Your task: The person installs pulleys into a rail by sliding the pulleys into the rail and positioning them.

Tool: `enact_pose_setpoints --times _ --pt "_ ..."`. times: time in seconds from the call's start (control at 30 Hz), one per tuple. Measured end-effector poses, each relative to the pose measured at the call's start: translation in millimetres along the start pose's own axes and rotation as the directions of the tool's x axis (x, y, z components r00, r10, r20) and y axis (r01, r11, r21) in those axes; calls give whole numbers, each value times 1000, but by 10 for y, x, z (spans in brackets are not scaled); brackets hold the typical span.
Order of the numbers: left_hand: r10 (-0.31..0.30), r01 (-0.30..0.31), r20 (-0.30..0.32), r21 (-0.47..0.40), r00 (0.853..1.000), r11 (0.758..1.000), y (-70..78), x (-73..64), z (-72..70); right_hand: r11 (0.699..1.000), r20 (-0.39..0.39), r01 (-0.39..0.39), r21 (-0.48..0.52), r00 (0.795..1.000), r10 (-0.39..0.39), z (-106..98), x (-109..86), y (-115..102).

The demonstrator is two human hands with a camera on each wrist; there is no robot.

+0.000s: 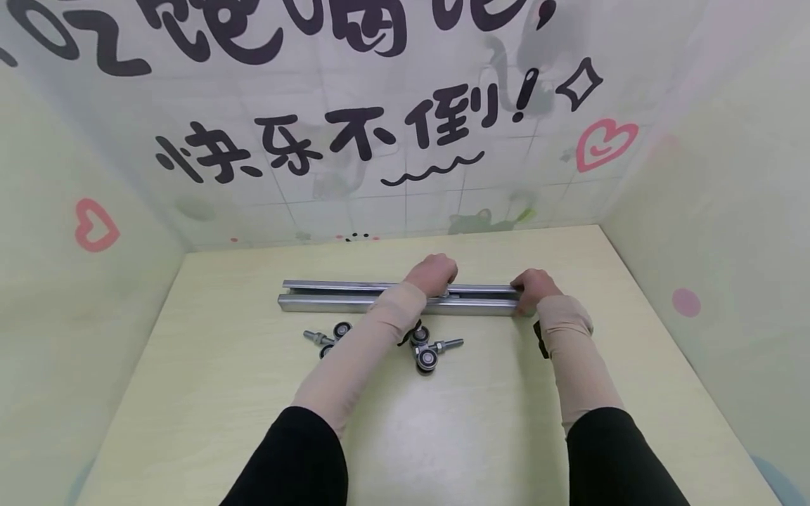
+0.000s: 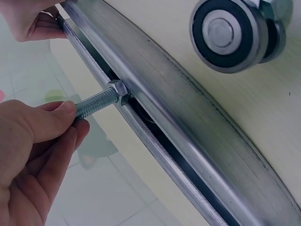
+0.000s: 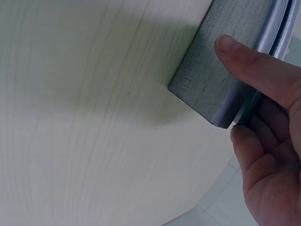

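Note:
A silvery metal channel rail [image 1: 329, 303] lies across the table with its slot facing up. My left hand [image 1: 433, 274] is over the middle of the rail and pinches a threaded bolt [image 2: 96, 104] between thumb and fingers. The bolt stands out of the slot, with a hex nut [image 2: 119, 91] at the slot's lips; whatever it joins inside the rail is hidden. At the rail's right end, my right hand [image 1: 536, 287] grips it, the thumb [image 3: 235, 52] on the near side wall and the fingers curled round the far side.
On the table [image 1: 190, 393], nearer me than the rail, lie two roller trolleys with bolts: one roller trolley [image 1: 427, 360] beside my left forearm, another [image 1: 321, 339] partly hidden behind it. A printed wall covering [image 1: 354, 204] rises behind the table, with side walls left and right.

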State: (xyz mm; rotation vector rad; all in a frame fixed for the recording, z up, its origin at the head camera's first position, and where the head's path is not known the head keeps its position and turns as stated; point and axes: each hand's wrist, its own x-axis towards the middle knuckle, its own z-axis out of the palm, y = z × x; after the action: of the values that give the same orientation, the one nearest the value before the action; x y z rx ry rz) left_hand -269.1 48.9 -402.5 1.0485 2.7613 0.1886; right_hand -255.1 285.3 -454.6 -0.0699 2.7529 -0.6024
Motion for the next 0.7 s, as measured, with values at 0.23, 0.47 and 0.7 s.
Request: enact_pose_setpoints --times 0.23,0.47,0.7 --pt "15 -14 -22 14 1000 1000 -71 -17 19 1000 3 -3 3 1000 3 -2 14 0" --pt "25 -25 -26 -4 999 1000 -133 -62 11 1000 4 -4 7 1000 4 -1 17 -7" --pt "41 -41 -39 -4 998 999 -216 -119 17 1000 9 -3 8 1000 3 8 33 20"
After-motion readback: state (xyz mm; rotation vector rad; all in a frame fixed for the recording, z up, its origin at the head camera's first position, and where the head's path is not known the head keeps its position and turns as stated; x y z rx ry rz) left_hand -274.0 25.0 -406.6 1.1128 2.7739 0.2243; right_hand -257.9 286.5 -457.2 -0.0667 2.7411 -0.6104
